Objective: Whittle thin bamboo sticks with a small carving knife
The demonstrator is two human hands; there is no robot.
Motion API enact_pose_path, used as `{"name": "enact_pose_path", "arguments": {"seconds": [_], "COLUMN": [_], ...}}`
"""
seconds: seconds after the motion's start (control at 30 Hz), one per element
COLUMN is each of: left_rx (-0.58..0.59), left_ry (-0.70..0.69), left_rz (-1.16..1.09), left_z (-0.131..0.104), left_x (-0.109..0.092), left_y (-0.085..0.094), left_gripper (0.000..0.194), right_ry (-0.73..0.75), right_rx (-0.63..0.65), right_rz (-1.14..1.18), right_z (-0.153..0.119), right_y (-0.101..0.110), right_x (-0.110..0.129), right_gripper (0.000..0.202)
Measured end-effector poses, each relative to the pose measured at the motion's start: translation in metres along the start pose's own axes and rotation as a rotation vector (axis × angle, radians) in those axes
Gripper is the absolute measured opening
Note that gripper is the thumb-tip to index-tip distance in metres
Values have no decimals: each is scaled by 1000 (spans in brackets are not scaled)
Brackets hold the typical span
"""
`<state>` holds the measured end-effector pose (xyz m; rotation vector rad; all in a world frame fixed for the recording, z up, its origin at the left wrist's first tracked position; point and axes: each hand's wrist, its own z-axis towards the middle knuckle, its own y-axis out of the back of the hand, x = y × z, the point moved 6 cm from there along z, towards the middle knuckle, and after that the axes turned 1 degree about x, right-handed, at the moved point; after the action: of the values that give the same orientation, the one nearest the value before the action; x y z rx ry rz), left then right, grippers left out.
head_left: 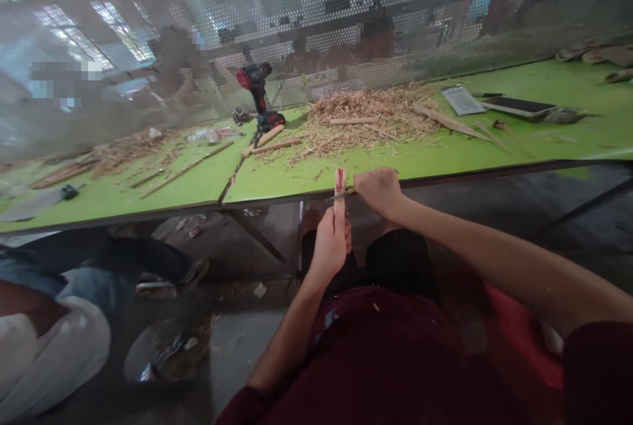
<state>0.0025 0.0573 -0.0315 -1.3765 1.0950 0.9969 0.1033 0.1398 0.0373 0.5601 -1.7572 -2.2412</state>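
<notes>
My left hand (332,245) is wrapped round the lower part of a small wooden piece (339,181), held upright at the table's front edge. Red marks show near the top of the wood. My right hand (380,193) is closed round the handle of a knife, just right of the wood. The thin blade (339,196) points left and lies across the wooden piece, above my left fingers. Most of the handle is hidden in my right fist.
The green table (291,178) bears a pile of wood shavings (366,109), a cordless drill (258,95), sticks, a phone (519,106) and a white packet (462,99). Behind it stands a perforated metal screen (316,23). Another person in white (74,346) sits at the left.
</notes>
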Motion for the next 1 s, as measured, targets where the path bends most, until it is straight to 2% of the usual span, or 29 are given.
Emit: {"name": "enact_pose_path", "arguments": {"seconds": [0.3,0.4,0.5,0.57,0.63,0.77,0.83,0.9,1.0], "left_rx": [-41,-31,184,151,127,154,165,175,157], "left_ry": [-45,-51,-2,-6,-2,33,41,52,59], "left_rz": [-39,-34,-34,-116,-144,-162,-163,-144,-89], "left_z": [14,-2,-23,-29,-26,-18,-19,-21,-21], "left_x": [-28,-30,-22,-18,-15,-11,-11,-10,-9], "left_y": [17,16,3,7,10,5,-1,-5,-5], "left_gripper": [22,29,38,45,48,51,53,53,52], "right_ry": [110,-40,-265,-315,-308,-203,-138,-61,25], "right_rx": [-35,-33,-66,-118,-137,-34,20,40,-12], "right_rz": [-20,-4,-21,-42,-55,-60,-63,-71,-111], "right_z": [64,87,95,86,65,11,-7,-14,-10], "right_y": [19,28,47,59,62,38,23,14,16], "right_x": [2,-23,-67,-85,-86,-50,-30,-15,-6], "right_gripper": [39,37,38,39,41,36,32,30,31]}}
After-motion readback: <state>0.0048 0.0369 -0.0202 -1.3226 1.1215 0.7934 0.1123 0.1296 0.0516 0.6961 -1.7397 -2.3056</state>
